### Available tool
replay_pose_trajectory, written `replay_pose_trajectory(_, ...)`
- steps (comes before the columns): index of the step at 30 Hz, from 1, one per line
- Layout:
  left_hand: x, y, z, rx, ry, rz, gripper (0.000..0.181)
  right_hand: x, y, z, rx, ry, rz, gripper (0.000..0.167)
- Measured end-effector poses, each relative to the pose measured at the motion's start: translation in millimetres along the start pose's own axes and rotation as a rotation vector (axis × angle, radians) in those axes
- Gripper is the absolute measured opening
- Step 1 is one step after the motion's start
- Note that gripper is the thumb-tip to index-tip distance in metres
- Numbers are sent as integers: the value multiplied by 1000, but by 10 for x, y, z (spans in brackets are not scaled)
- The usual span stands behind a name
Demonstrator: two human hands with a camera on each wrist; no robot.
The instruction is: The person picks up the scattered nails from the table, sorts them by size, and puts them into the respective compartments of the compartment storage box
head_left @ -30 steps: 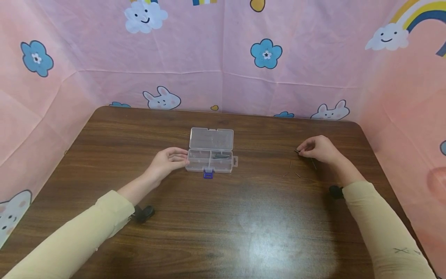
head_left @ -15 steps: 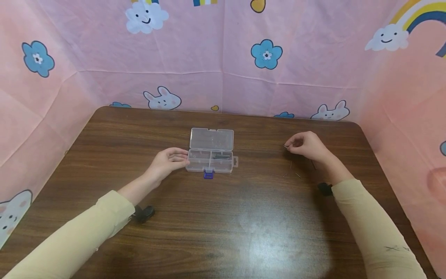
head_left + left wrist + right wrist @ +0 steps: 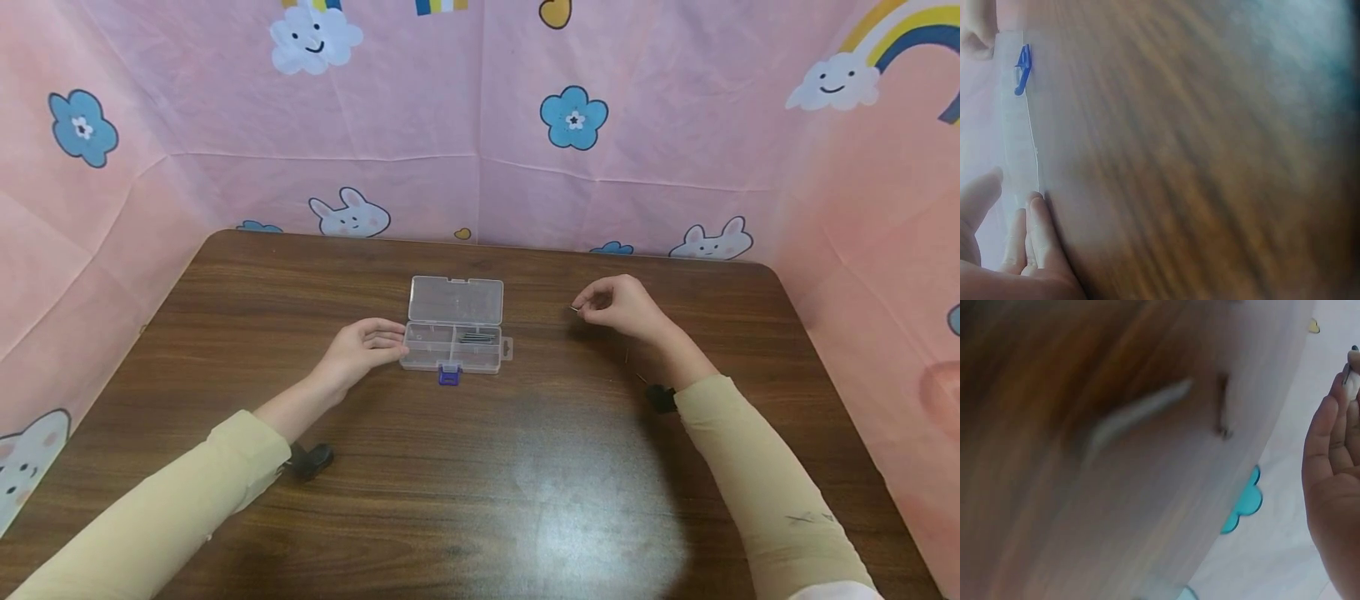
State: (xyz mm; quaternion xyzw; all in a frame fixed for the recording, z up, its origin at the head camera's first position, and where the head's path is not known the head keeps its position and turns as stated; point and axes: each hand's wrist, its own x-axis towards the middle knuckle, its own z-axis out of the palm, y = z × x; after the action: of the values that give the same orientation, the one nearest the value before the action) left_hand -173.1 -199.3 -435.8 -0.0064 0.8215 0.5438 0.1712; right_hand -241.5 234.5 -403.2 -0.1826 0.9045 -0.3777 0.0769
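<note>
A clear plastic box point(image 3: 430, 357) with a blue latch point(image 3: 449, 377) stands with its lid point(image 3: 456, 300) up; thin metal pieces point(image 3: 477, 338) lie in its back right compartment. My left hand point(image 3: 356, 354) touches the box's left end with fairly straight fingers; the left wrist view shows those fingers point(image 3: 1044, 234) along the box point(image 3: 1016, 137). Right of the box, my right hand point(image 3: 626, 310) pinches a small metal piece point(image 3: 575, 309) between thumb and fingertips above the table. In the right wrist view this piece point(image 3: 1346, 374) shows at the fingertips of the hand point(image 3: 1335, 481).
On the brown table point(image 3: 450, 475), thin metal pieces lie below my right forearm, one upright in view point(image 3: 626, 356) and one slanted point(image 3: 641, 378). Patterned pink cloth point(image 3: 480, 108) hangs around the back and sides. Black devices sit at both wrists.
My right hand has moved left toward the box with the small metal piece pinched in its fingers. The left hand and the box have stayed in place.
</note>
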Motion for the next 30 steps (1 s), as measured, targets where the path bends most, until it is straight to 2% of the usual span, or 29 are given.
replay_pose_trajectory(9, 12, -7, 0, 8, -1, 1, 50, 114, -159, 178, 77, -28, -9, 17)
replay_pose_trajectory(19, -17, 21, -2, 14, 5, 13, 52, 247, -392, 366, 127, -59, -61, 18)
replay_pose_trajectory(30, -21, 37, 8, 15, 3, 9, 52, 366, -594, 603, 129, -84, -120, 14)
